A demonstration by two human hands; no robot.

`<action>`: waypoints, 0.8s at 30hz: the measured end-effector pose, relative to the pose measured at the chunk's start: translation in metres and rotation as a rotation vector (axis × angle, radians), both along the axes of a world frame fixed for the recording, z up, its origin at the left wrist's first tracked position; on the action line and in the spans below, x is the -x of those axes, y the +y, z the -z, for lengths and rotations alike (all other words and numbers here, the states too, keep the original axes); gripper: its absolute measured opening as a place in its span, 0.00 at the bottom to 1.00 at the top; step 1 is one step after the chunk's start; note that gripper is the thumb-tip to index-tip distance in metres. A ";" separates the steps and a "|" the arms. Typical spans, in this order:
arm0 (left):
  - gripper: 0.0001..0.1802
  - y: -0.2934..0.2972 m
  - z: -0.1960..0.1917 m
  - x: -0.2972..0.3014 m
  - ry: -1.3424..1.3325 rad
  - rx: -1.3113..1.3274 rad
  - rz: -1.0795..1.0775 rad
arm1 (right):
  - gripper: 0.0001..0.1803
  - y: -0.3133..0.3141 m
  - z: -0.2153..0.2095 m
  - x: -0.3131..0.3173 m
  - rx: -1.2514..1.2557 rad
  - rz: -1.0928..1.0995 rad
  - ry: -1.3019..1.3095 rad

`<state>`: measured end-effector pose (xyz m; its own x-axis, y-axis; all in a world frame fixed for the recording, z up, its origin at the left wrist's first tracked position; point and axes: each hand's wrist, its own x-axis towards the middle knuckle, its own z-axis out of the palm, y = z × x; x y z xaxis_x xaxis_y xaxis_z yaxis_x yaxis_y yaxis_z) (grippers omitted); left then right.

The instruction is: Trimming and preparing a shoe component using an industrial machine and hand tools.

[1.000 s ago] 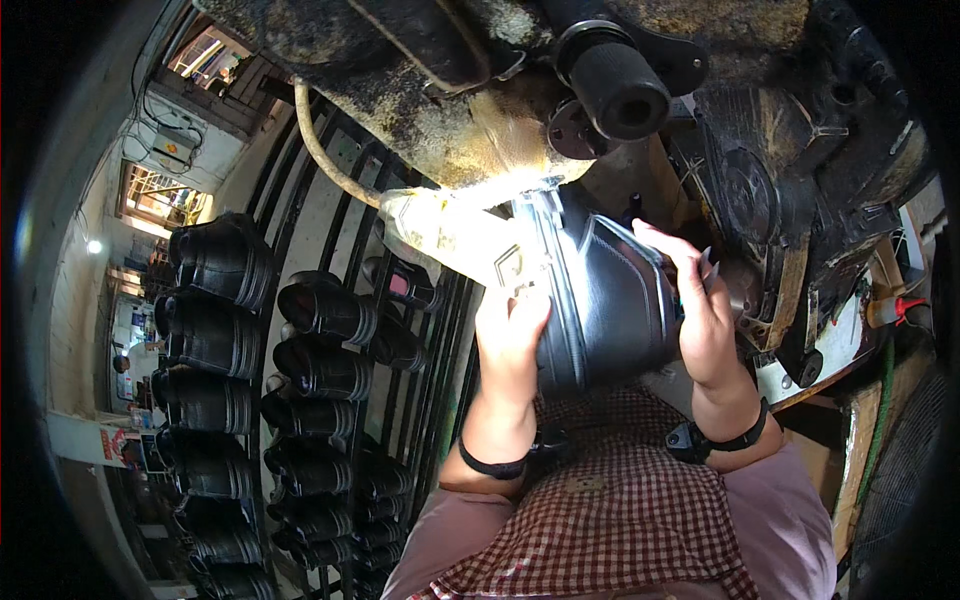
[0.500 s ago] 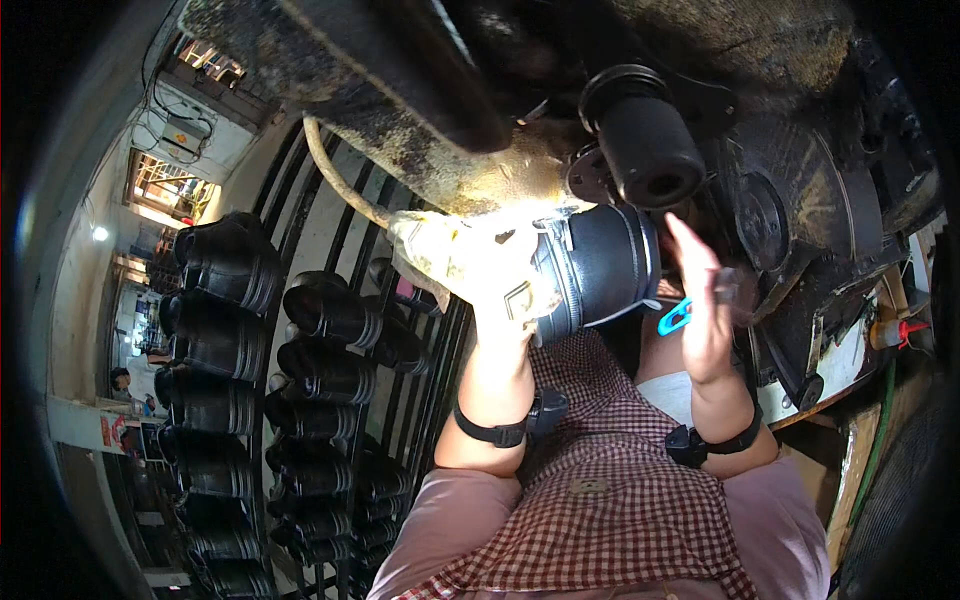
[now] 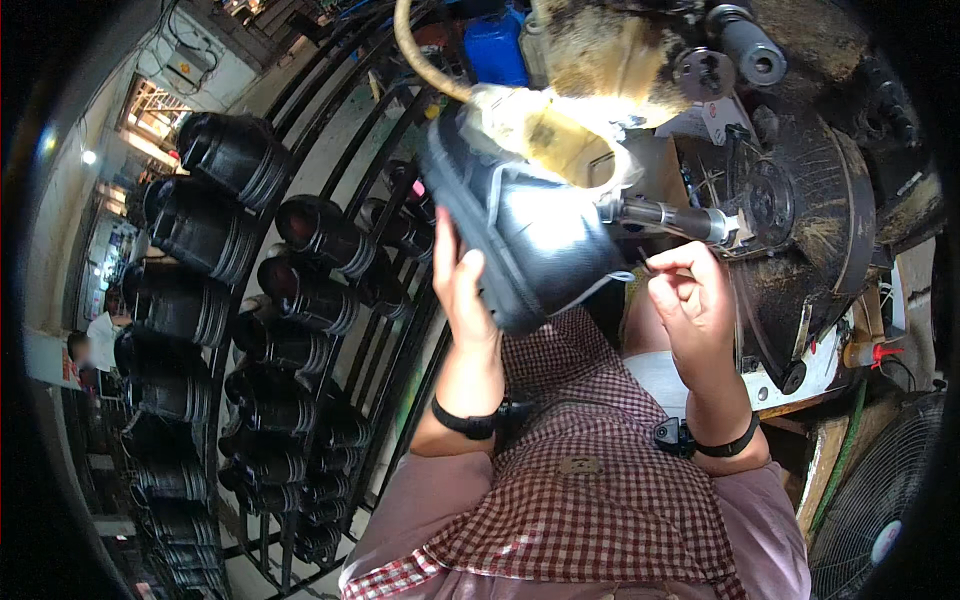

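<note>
A: What is the left hand [image 3: 462, 290] doing?

B: It is gripping a black shoe [image 3: 520, 230], palm against the side, thumb and fingers spread on the upper. The shoe is being held up in front of the chest, tilted, its toe end pressing against a grimy yellowish machine head [image 3: 560, 130]. Where they are meeting is hard to read, because glare and crusted residue are blurring the edge.

A: And the right hand [image 3: 690, 300]?

B: It is curling narrow, fingertips pinching a thin pale strand [image 3: 610, 283] running from the shoe's lower edge. How firmly it is pinching, I cannot tell; the strand is very fine. It is sitting just below a metal spindle [image 3: 665, 215] sticking out of the machine.

A: Anything else around?

B: To the left, rows of black shoes [image 3: 230, 270] are sitting on a dark metal rack [image 3: 330, 330], the lower ones fading into shadow. A fan [image 3: 880, 510] is being cut off at the lower right rim. A checked apron [image 3: 590, 500] is covering the lap, hiding whatever lies beneath. Both wrists are wearing black bands [image 3: 465, 425]
</note>
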<state>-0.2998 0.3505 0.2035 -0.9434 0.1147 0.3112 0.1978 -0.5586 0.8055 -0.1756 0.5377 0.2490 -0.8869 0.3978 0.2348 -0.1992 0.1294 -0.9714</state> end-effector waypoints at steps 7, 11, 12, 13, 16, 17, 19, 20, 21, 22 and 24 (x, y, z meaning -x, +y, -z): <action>0.41 -0.019 0.032 -0.037 0.177 0.420 -0.279 | 0.12 -0.064 0.013 0.044 -0.442 -0.037 0.196; 0.40 -0.028 0.023 -0.036 -0.134 0.017 -0.120 | 0.09 -0.046 0.015 0.045 -0.252 -0.050 0.209; 0.38 -0.036 0.028 -0.032 -0.189 -0.116 -0.062 | 0.08 -0.039 0.010 0.041 -0.154 -0.038 0.205; 0.37 -0.043 0.030 -0.027 -0.248 -0.392 0.212 | 0.09 -0.033 -0.003 0.035 -0.343 -0.020 0.240; 0.38 -0.036 0.015 -0.042 -0.289 -0.555 0.483 | 0.21 -0.030 -0.026 0.029 -0.779 -0.268 0.339; 0.38 -0.028 0.015 -0.044 -0.142 -0.355 0.426 | 0.20 -0.033 -0.029 0.028 -0.931 -0.335 0.282; 0.38 -0.028 0.011 -0.047 0.003 -0.156 0.359 | 0.16 -0.044 -0.023 0.033 -1.089 -0.346 0.380; 0.38 -0.032 0.009 -0.051 -0.121 -0.178 0.370 | 0.16 -0.044 -0.022 0.030 -1.093 -0.355 0.386; 0.38 -0.037 0.007 -0.056 -0.242 -0.205 0.371 | 0.15 -0.041 -0.021 0.024 -1.205 -0.391 0.192; 0.38 -0.050 0.015 -0.063 -0.239 -0.211 0.343 | 0.13 -0.040 -0.018 0.021 -1.307 -0.431 -0.002; 0.37 -0.094 0.048 -0.087 -0.811 -0.648 0.523 | 0.13 -0.042 -0.010 0.018 -0.831 -0.547 0.022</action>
<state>-0.2129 0.2569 0.1559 -0.7771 0.5900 -0.2193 -0.6220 -0.7732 0.1238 -0.1933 0.4961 0.2587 -0.8914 -0.3626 0.2719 -0.4511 0.6525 -0.6088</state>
